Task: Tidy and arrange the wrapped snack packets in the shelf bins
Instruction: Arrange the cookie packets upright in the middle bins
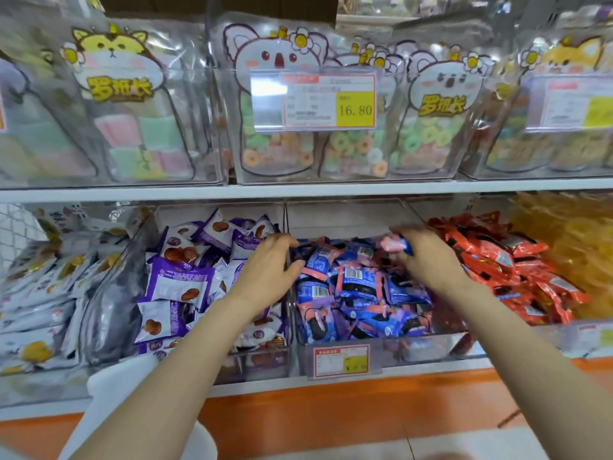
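The right hand's (431, 260) grip is pinched shut on a pink-and-blue packet (394, 244), held at the hand's 10 o'clock just above the heap; the packet is blurred. The left hand (265, 273) has its grip curved into a C, fingers over thumb and a gap between them, at the wall dividing two bins. Whether it pinches anything there cannot be told.

Between the two hands lie the blue packets (358, 287), piled loosely in the middle bin (345, 215), a clear box on the lower shelf. A red-framed label (341, 360) hangs on the bin's front at 6 o'clock.

At 9 o'clock from that bin, under the left forearm, sits a bin of purple packets (185, 280). Further the same way stand a dark grey bag (109, 303) and then white-and-yellow packets (36, 293). At 3 o'clock is a heap of red packets (504, 270), and past it yellow sweets (570, 240).

At 12 o'clock, the upper shelf (298, 190) carries clear bags with cartoon animals: pastel blocks (132, 141) at 10 o'clock, ring sweets (428, 134) at 1 o'clock. A price tag (330, 99) reading 16.80 hangs in front of them. An orange strip (331, 413) runs below the lower shelf.
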A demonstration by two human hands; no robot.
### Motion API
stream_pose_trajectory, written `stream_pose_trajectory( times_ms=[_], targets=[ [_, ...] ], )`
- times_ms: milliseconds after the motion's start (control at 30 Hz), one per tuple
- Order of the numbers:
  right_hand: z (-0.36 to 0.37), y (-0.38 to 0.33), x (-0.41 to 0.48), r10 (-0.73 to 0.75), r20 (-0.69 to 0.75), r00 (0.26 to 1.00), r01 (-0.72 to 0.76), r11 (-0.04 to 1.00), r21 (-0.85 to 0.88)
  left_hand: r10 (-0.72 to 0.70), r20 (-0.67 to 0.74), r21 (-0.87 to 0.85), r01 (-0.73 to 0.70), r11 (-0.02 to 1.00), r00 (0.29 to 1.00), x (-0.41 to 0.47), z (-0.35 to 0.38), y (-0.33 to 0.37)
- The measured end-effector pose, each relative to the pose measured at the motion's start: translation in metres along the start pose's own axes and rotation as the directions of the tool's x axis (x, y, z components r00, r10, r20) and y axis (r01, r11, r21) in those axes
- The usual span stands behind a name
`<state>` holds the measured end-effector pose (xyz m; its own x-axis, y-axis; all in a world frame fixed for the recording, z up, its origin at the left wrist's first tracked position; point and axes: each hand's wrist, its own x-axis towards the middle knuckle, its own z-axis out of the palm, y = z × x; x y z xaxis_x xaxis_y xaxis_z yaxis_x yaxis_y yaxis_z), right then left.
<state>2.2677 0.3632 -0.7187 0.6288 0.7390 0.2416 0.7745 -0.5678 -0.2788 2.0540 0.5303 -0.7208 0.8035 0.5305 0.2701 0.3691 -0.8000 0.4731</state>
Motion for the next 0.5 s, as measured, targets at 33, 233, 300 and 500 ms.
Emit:
stream_pose_trajectory(
  times_ms=[33,233,300,500],
  targets=[
    [0.003,0.006,-0.002,-0.005,0.169,0.986,0.013,0.999,-0.048,-0.003,0.008,0.001,0.003,1.0,1.0,0.0,-0.001,0.0],
    [0.005,-0.02,0.002,-0.153,0.166,0.974,0.142,0.987,0.078,-0.006,0.028,0.017,0.005,1.0,1.0,0.005,-0.005,-0.002],
    [0.011,-0.036,0.011,-0.273,0.165,0.948,0.263,0.961,0.083,-0.005,0.013,0.013,0.004,1.0,1.0,0.006,-0.006,-0.003],
    [0.052,-0.073,0.039,-0.433,0.371,0.821,0.476,0.879,-0.027,-0.01,-0.007,0.021,0.01,1.0,1.0,0.006,-0.005,-0.007]
  ],
)
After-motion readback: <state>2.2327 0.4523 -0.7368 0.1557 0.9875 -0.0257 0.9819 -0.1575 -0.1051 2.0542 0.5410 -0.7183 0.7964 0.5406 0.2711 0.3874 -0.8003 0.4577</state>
